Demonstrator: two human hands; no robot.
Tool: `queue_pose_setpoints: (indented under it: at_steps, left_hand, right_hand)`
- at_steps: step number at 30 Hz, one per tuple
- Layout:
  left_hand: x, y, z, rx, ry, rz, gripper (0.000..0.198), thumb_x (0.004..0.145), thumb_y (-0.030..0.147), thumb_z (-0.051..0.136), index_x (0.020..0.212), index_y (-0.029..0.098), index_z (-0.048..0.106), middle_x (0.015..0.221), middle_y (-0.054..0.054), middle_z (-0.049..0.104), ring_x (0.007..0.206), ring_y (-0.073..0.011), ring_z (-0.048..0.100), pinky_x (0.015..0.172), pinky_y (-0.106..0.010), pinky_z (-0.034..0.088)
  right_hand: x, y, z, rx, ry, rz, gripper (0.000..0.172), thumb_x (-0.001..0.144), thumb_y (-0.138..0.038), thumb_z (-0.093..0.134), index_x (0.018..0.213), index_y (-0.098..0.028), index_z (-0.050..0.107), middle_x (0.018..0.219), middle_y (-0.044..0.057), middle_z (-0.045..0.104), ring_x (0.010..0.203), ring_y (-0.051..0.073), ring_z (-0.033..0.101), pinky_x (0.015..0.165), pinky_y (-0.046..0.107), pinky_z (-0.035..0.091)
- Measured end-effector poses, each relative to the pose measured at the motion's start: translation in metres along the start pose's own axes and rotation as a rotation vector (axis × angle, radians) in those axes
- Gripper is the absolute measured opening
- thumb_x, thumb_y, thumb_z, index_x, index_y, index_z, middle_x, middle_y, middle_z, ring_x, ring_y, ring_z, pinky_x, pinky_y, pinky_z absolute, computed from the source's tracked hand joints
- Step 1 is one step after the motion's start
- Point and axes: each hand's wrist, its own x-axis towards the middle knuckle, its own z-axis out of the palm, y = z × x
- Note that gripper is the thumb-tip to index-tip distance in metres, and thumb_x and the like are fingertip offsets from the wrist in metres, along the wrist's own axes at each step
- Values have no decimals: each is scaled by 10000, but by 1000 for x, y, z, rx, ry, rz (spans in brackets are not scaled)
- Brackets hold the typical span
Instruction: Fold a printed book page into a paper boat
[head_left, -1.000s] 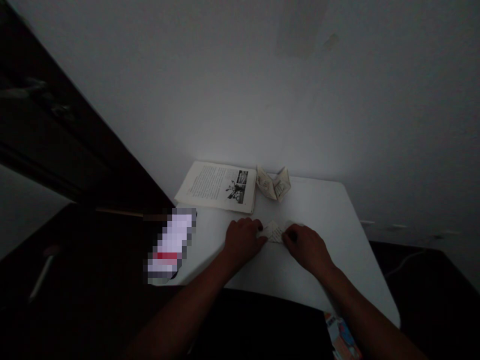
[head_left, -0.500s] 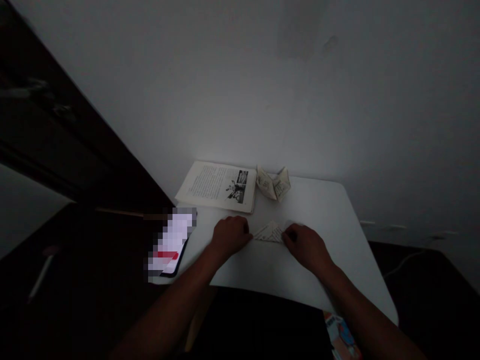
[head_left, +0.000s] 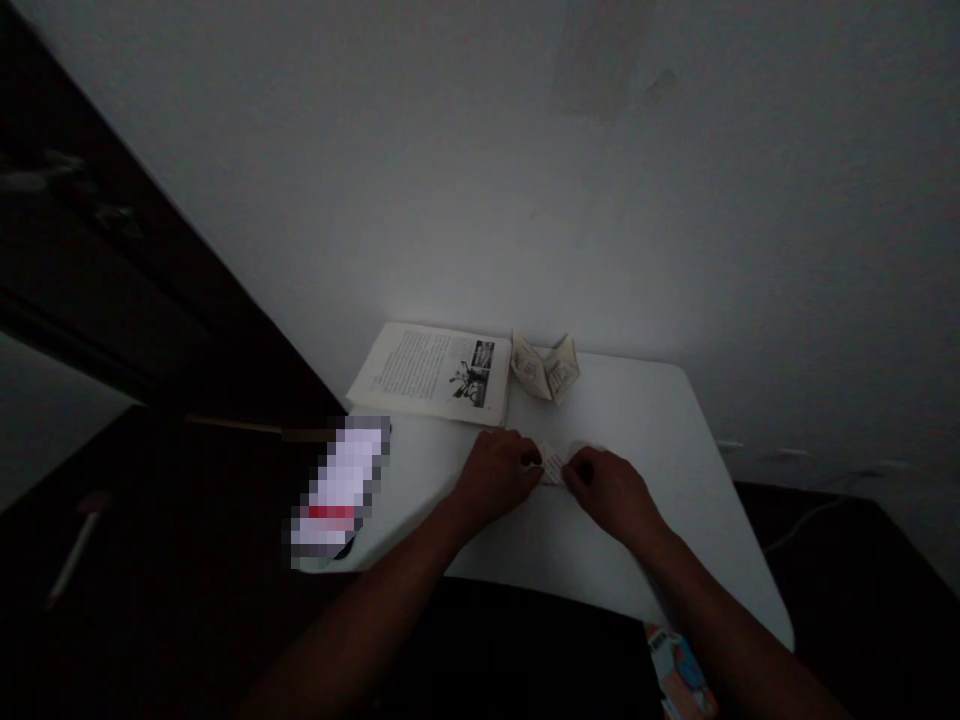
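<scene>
A small piece of folded printed paper (head_left: 553,463) lies low over the white table (head_left: 675,420), between my two hands. My left hand (head_left: 501,468) pinches its left side, thumb and fingers together. On the right side my right hand (head_left: 609,490) holds it in a similar pinch. Fingers cover both ends of the paper, so only its middle shows. Just beyond the hands stands another folded paper shape (head_left: 546,370) with two raised points, made from printed paper too.
An open book (head_left: 431,375) with text and a picture lies at the table's back left. A phone (head_left: 341,490) with a lit, blurred screen rests at the left edge. The wall (head_left: 465,200) rises behind, and a colourful printed item (head_left: 681,675) shows below the front edge.
My left hand has moved right, closer to my right hand, and now pinches the folded paper's left side. More of the paper is covered. My right hand has stayed almost still.
</scene>
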Motion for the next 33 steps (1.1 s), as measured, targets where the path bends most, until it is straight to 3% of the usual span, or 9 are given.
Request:
queue_pose_setpoints:
  at_steps: [3, 7, 11, 23, 33]
  left_hand:
    - [5, 3, 13, 34, -80, -24, 136, 745, 315, 602, 807, 229, 687, 820, -19, 637, 851, -181, 564, 828, -322, 391]
    - [8, 2, 20, 86, -92, -96, 159, 744, 333, 593, 836, 246, 690, 872, -31, 630, 897, -211, 547, 842, -361, 384]
    - [7, 3, 20, 100, -99, -101, 169, 749, 355, 591, 831, 242, 686, 868, -36, 625, 916, -220, 540, 842, -364, 384]
    - [4, 4, 22, 111, -73, -89, 171, 763, 364, 588, 875, 265, 670, 866, -27, 606, 917, -215, 527, 818, -353, 384]
    - [3, 8, 18, 125, -105, -101, 228, 767, 314, 561, 976, 291, 649, 907, -26, 597, 941, -218, 515, 832, -358, 379]
  right_hand:
    - [0, 0, 0, 11, -5, 11, 203, 820, -317, 476, 762, -193, 625, 751, 43, 658, 702, 169, 584, 649, 270, 386]
    - [-1, -1, -1, 36, 10, 9, 227, 809, -367, 492, 753, -197, 634, 737, 39, 652, 697, 169, 581, 639, 270, 384]
    - [-3, -4, -1, 16, 41, 3, 268, 754, -447, 551, 772, -193, 636, 737, 45, 642, 702, 183, 571, 634, 280, 383]
    - [-3, -5, 0, -22, 22, 28, 288, 735, -466, 578, 806, -196, 648, 764, 51, 651, 732, 191, 580, 646, 285, 383]
    - [-3, 0, -3, 11, -10, 23, 219, 736, -396, 588, 833, -210, 651, 765, 30, 661, 687, 173, 590, 608, 272, 381]
